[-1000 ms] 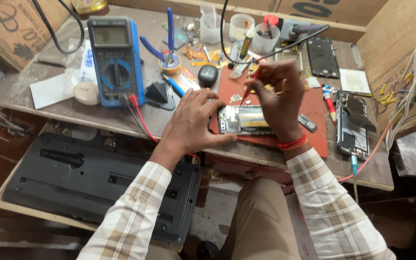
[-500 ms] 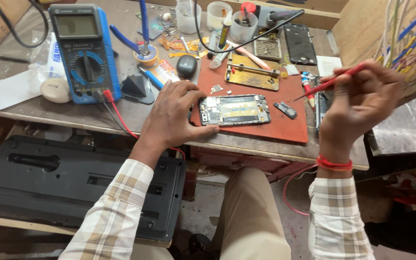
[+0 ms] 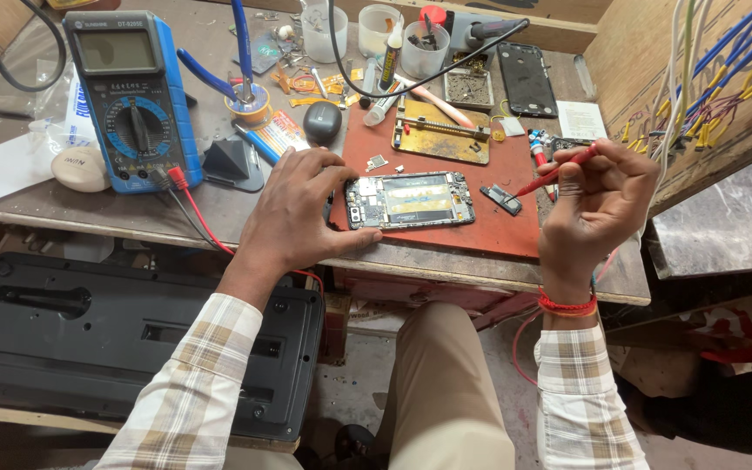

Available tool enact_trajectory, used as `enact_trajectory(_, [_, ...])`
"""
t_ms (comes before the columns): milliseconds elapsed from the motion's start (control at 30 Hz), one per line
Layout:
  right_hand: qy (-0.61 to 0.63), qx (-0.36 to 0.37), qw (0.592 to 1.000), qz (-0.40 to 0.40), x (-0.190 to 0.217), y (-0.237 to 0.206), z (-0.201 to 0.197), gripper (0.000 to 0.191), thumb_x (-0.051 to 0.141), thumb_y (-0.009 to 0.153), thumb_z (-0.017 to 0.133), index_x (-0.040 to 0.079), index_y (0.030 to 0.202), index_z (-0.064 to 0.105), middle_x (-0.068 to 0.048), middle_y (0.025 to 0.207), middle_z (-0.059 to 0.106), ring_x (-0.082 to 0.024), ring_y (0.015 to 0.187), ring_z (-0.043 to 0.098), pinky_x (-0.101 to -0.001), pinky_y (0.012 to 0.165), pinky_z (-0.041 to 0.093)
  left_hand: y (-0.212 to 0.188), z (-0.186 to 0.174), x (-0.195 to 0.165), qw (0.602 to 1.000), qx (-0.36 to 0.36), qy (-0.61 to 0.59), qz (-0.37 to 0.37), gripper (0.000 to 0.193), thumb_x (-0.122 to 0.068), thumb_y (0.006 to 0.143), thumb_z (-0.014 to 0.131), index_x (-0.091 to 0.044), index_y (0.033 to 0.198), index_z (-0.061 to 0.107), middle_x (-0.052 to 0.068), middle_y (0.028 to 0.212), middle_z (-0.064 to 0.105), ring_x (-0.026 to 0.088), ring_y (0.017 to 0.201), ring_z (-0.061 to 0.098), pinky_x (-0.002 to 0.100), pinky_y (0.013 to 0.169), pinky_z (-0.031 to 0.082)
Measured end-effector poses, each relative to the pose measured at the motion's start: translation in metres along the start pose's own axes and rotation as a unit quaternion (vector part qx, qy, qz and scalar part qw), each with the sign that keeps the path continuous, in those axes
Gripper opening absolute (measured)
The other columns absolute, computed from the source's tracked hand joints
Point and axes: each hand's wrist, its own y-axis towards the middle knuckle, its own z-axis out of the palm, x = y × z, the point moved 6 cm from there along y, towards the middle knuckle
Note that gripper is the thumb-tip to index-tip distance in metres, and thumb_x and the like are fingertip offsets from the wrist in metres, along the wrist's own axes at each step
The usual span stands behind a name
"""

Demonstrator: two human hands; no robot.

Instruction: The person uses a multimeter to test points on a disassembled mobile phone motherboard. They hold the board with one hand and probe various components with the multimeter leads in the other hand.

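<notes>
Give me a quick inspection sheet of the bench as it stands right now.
Surface: worn workbench with a red mat at its front.
Job's things: opened phone lying flat on the mat; red probe.
Clutter: blue multimeter, gold board holder, black phone panel, plastic cups, blue pliers.
Hands: left hand steadies the phone's left end; right hand pinches the probe, raised.
Cables: red lead from the multimeter; coloured wire bundle at right.
Surroundings: black case below the bench.

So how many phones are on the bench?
2: an opened phone on the red mat, steadied by the left hand, and a dark phone behind it. Clutter may hide more.
</notes>
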Motion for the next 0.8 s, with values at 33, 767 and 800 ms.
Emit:
enact_trajectory(33, [0.000, 0.005, 1.000, 0.005, 0.0004, 0.0009, 0.0017, 0.024, -0.011, 0.119, 0.060, 0.000, 0.131, 0.043, -0.016, 0.110, 0.065, -0.018, 0.097, 0.069, -0.0296, 0.090, 0.066, 0.0007, 0.0002, 0.0001, 1.000, 0.000, 0.001, 0.001, 0.073, -0.051, 0.062, 0.093, -0.002, 0.111, 0.072, 0.013, 0.116, 0.063, 0.034, 0.113, 0.055, 0.047, 0.102, 0.045])
enact_trajectory(767, [-0.025, 0.034, 0.999, 0.011, 0.0034, 0.0037, 0.0085, 0.024, -0.012, 0.118, 0.059, 0.001, 0.130, 0.043, -0.017, 0.109, 0.068, -0.020, 0.096, 0.073, -0.0283, 0.089, 0.063, 0.0002, 0.0010, 0.0006, 1.000, 0.001, 0.004, -0.007, 0.074, -0.053, 0.061, 0.094, -0.003, 0.111, 0.073, 0.012, 0.116, 0.063, 0.033, 0.114, 0.055, 0.047, 0.102, 0.045])
enact_trajectory(800, [-0.022, 0.031, 0.999, 0.013, 0.0037, 0.0033, 0.0079, 0.025, -0.012, 0.117, 0.059, 0.001, 0.131, 0.043, -0.017, 0.110, 0.068, -0.020, 0.096, 0.072, -0.0284, 0.089, 0.064, -0.0004, 0.0009, 0.0004, 1.000, 0.000, 0.003, -0.007, 0.074, -0.052, 0.061, 0.094, -0.003, 0.112, 0.073, 0.012, 0.116, 0.063, 0.033, 0.114, 0.055, 0.047, 0.102, 0.045])
